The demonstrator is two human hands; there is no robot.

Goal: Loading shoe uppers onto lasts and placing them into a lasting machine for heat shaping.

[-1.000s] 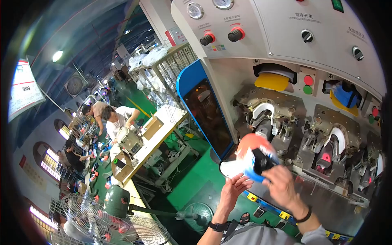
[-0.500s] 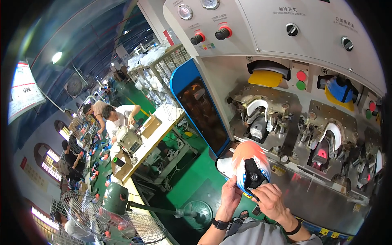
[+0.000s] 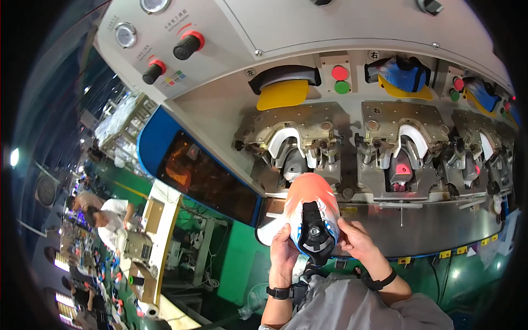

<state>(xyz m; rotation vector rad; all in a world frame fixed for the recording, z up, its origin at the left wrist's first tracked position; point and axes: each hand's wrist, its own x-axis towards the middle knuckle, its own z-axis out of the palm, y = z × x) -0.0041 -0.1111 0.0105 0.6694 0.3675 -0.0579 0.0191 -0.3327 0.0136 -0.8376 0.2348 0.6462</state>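
Both hands, left hand [image 3: 284, 254] and right hand [image 3: 356, 242], grip an orange shoe [image 3: 311, 215] with closed fingers, just below the grey machine's [image 3: 308, 55] white mold [image 3: 286, 140].

I see the shoe upper [image 3: 309, 217] nearly touching the left heel mold [image 3: 291, 159] at twelve o'clock; open gap at three o'clock above the steel shelf [image 3: 434, 228].

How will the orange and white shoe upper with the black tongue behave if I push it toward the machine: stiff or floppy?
The orange and white shoe upper probably keeps its shape: it looks rounded and filled while the left hand and right hand cradle its sides. It likely is light, since fingers alone support it. Its smooth toe may slip.
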